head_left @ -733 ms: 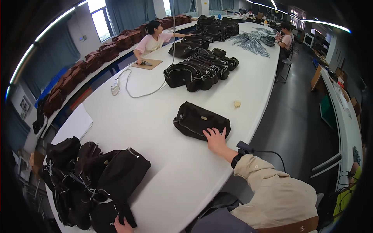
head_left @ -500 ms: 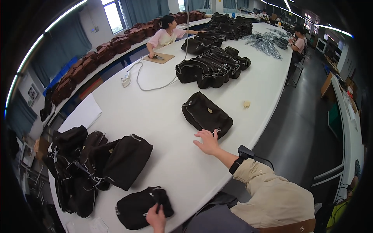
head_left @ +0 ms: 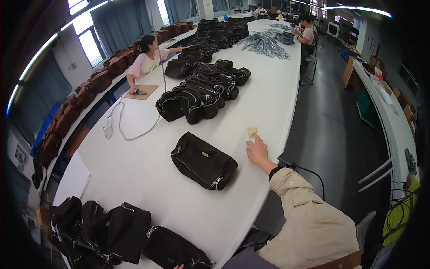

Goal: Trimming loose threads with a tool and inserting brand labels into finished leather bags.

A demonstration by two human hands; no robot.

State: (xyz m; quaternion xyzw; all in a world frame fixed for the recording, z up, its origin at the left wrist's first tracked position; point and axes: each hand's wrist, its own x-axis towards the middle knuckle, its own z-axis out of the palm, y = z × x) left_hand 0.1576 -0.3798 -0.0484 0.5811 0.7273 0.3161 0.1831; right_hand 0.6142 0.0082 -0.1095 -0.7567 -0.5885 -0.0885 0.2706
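My right hand [head_left: 257,150] reaches over the white table [head_left: 134,166], fingers stretched out and apart. Its fingertips are at a small pale yellow lump [head_left: 252,130]; whether they press on it I cannot tell. Left of that hand lies a black zippered pouch bag [head_left: 204,161] with a small tan label and a silver zip pull. At the lower edge only fingertips of my left hand [head_left: 179,266] show, gripping the near side of another black pouch [head_left: 172,249]. That pouch rests beside a heap of black pouches [head_left: 92,228].
A row of black pouches [head_left: 201,92] stretches up the table, with silvery strips [head_left: 266,44] beyond. Across the table, a person [head_left: 145,58] holds a tool on a brown board [head_left: 142,92]; its grey cable [head_left: 130,138] loops nearby. White sheets [head_left: 74,177] lie left. Another person [head_left: 307,36] works far right.
My right hand has moved from the middle pouch to the yellow lump. The pouch at my left hand has shifted away from me and to the right. The view has turned right.
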